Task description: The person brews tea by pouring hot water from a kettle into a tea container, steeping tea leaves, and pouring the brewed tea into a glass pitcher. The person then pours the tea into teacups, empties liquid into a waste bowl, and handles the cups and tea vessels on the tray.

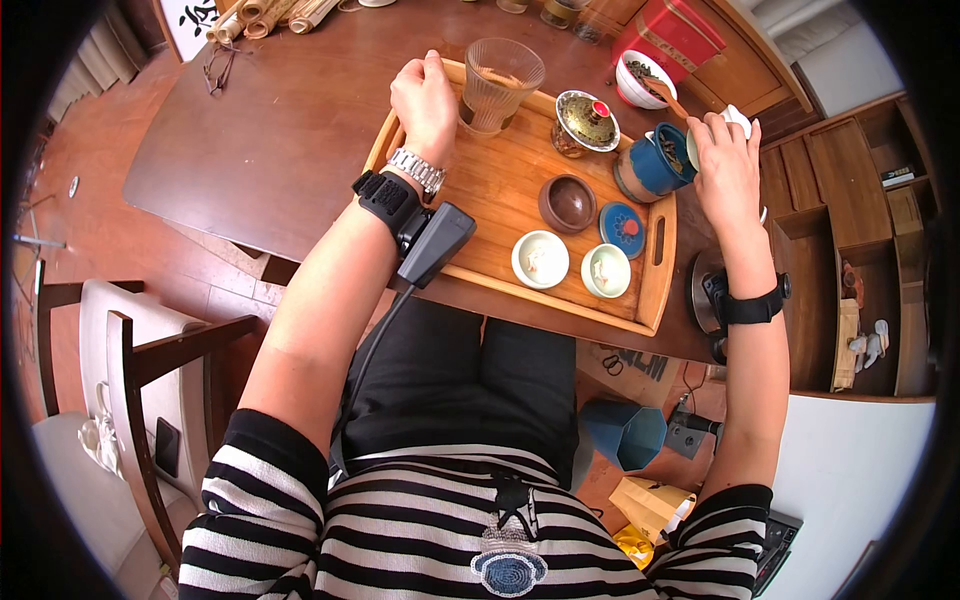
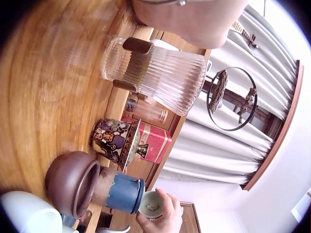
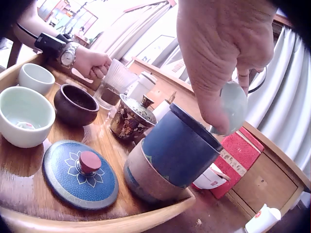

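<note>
Right hand around a pale cup, beside the blue canister

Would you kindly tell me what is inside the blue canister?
Inside the canister, dark leaves show near the mouth. Its bottom is hidden by the leaves and the sides, so how deep they go cannot be told.

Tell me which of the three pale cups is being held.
The pale cup in the right hand, tilted at the mouth of the blue canister; the other two pale cups stand upright, unheld, on the wooden tray.
</note>
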Demonstrator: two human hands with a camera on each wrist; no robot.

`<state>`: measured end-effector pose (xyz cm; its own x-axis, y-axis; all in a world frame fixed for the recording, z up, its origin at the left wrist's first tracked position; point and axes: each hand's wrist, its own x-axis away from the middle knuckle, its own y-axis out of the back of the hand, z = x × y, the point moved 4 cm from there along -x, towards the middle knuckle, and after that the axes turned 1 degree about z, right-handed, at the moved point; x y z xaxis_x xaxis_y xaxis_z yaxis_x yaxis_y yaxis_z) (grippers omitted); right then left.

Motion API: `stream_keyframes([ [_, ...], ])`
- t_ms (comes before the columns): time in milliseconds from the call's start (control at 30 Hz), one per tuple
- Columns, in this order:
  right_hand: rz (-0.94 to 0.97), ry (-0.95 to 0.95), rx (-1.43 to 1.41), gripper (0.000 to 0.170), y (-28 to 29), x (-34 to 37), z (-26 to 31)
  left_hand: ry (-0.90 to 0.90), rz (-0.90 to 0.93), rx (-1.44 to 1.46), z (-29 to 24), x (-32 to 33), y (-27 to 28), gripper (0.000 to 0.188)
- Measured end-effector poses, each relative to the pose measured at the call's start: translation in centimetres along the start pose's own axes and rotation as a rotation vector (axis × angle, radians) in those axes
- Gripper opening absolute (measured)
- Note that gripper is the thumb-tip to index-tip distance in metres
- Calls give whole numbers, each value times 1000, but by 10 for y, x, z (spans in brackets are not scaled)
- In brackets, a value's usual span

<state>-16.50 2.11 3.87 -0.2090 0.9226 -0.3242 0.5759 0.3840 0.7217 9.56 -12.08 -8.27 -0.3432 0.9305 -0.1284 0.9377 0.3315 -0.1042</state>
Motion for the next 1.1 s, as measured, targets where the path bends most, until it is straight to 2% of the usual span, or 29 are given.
stream_keyframes([
  [100, -8, 12, 34, 51, 3, 1, 0, -9, 4, 11, 0, 1, 0, 36],
  [200, 12, -99, -90, 52, 8, 3, -4, -13, 10, 24, -1, 1, 0, 35],
  [300, -49, -426, -688, 61, 8, 8, -14, -21, 3, 28, -1, 1, 0, 35],
  [367, -117, -361, -712, 63, 19, 9, 0, -28, 0, 39, -2, 2, 0, 36],
  [500, -18, -355, -1050, 58, 42, 18, 50, -8, 11, 40, -2, 2, 0, 36],
  [633, 24, -235, -1165, 57, 57, 22, 93, 22, 0, 5, -4, 3, 1, 38],
  [800, 49, -179, -1211, 57, 59, 21, 136, -2, -11, -13, -4, 2, 1, 38],
  [867, 19, -75, -1170, 57, 60, 20, 150, -2, -7, -15, -4, 2, 1, 38],
  [967, 7, -77, -1182, 54, 57, 19, 161, -23, -2, -27, -4, 1, 2, 38],
  [1100, 94, -86, -1172, 57, 47, 20, 168, -14, -5, -2, -4, 2, 1, 38],
])
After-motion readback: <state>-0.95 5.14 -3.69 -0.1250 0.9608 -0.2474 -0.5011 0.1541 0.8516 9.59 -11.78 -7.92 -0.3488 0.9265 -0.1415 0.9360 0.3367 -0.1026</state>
